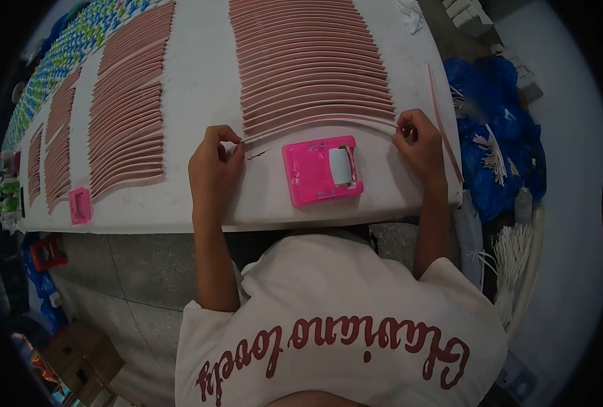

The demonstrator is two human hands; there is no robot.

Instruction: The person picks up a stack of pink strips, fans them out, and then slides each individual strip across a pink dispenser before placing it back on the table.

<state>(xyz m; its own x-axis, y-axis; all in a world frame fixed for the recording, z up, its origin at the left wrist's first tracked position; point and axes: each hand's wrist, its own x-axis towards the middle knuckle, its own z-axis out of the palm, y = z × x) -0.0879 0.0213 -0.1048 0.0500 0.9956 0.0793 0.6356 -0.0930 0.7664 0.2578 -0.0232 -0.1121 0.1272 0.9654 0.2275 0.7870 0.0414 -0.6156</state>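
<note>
A thin, pale strip bows slightly between my two hands. My left hand pinches its left end between thumb and fingertips. At the strip's right end, my right hand grips it in a similar pinch. Just beyond lies a long row of similar pinkish-brown strips with pale edges, laid side by side on the white table. Between my hands, nearer my body, sits a bright pink plastic tray with a white roller at its right side.
More strip rows lie to the left, with a small pink holder by the table's front edge. Blue-green patterned pieces fill the far left. A single strip lies along the right edge. Blue plastic bags stand beyond it.
</note>
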